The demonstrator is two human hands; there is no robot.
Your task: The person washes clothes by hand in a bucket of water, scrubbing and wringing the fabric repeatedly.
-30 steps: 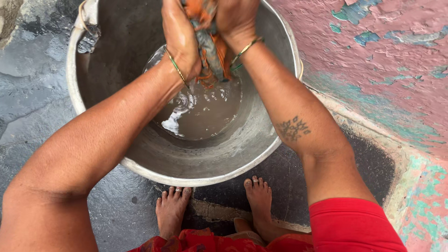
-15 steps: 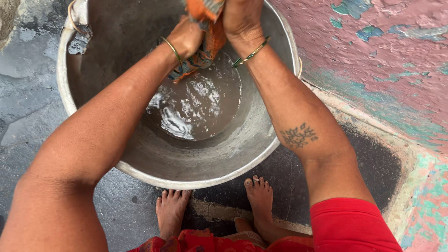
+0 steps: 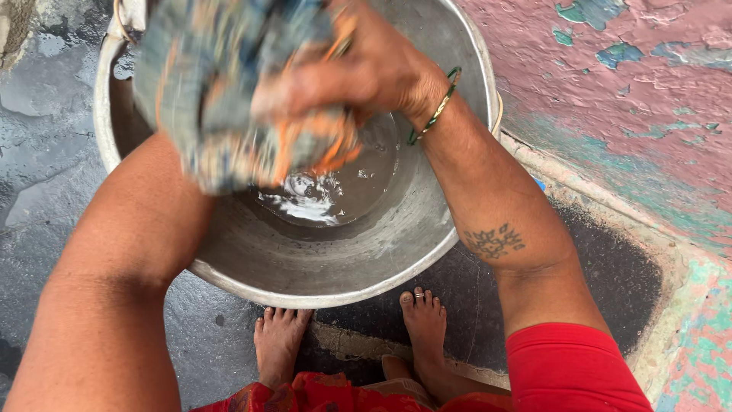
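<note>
A wet grey and orange cloth (image 3: 221, 99) is bunched up above a large metal bucket (image 3: 427, 229). My right hand (image 3: 358, 72) grips the cloth from the right side, a green bangle on its wrist. My left hand is hidden under the cloth; only the forearm (image 3: 145, 229) shows, rising into the bundle. A little murky water (image 3: 328, 191) lies at the bottom of the bucket, with ripples on it.
My bare feet (image 3: 278, 347) stand on wet dark stone floor just in front of the bucket. A low wall with peeling pink and green paint (image 3: 633, 99) runs along the right. The bucket's handle mount (image 3: 122, 15) is at its far left rim.
The cloth has come up out of the bucket and toward the camera, spread wider over my left hand. The water below still ripples.
</note>
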